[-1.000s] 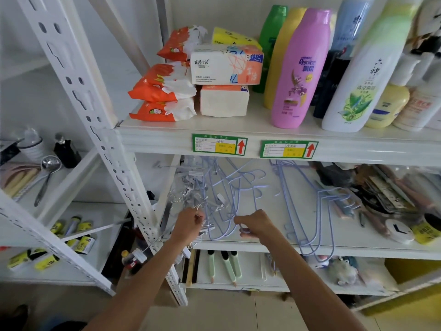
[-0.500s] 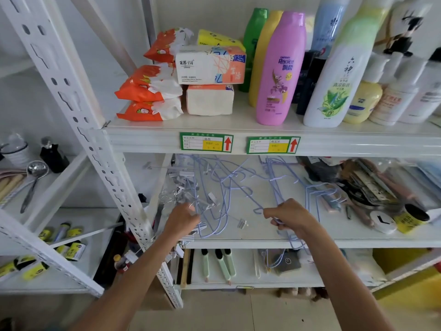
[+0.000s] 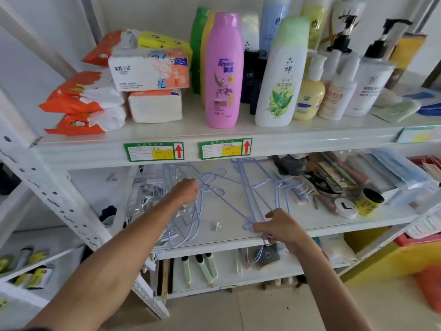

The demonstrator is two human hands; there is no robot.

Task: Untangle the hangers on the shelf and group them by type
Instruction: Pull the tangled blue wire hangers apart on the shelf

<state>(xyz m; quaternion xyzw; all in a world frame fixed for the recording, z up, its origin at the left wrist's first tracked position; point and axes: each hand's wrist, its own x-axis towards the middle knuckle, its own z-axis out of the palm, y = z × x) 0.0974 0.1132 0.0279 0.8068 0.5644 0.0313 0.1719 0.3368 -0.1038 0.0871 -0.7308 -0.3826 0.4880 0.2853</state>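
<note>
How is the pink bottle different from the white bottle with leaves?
The pink bottle is pink all over; the white bottle has a pale green top. The pink bottle shows purple flowers, the white bottle green leaves. Both stand upright on the upper shelf.

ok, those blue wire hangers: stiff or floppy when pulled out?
Probably light and springy: the blue wire hangers are thin wire. Likely to snag, as their hooks cross near the left hand. The right hand pinches one end, so it may swing.
</note>
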